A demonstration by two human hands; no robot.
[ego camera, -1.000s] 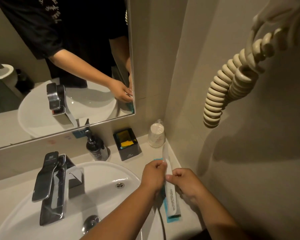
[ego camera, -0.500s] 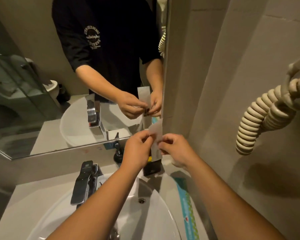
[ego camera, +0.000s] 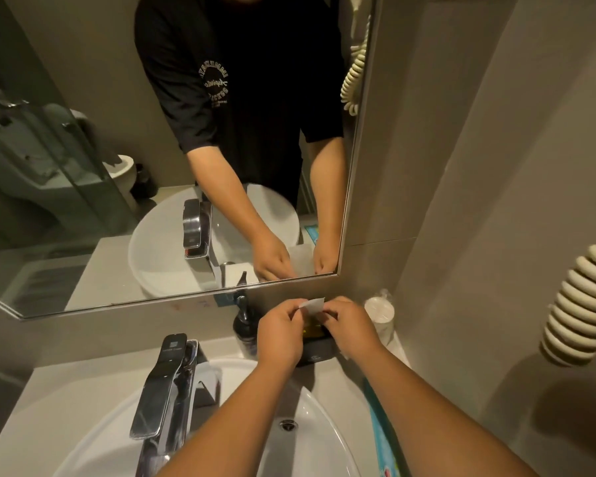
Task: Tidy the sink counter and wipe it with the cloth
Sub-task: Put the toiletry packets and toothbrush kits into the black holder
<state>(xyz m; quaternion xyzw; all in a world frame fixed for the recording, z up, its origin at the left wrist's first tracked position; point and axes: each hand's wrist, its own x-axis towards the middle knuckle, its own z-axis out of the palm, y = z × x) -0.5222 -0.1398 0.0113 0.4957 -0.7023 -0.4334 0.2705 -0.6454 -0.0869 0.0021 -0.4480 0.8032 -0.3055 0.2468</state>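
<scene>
My left hand [ego camera: 280,333] and my right hand [ego camera: 350,325] pinch a thin white paper packet [ego camera: 312,304] between them, just above the black amenity box [ego camera: 315,351] at the back of the counter [ego camera: 66,373]. Most of the packet is hidden behind my fingers. The box holds something yellow, largely covered by my hands. No cloth is in view.
A dark pump bottle [ego camera: 244,327] stands left of the box, a wrapped cup [ego camera: 381,315] in the right corner. The white basin [ego camera: 310,425] and chrome faucet [ego camera: 166,383] fill the front. A blue-edged card [ego camera: 381,438] lies on the right. A coiled cord [ego camera: 578,304] hangs on the wall.
Both hands lifted the white packet off the counter's right side and carried it back to just above the black box. The head view tilted up toward the mirror.
</scene>
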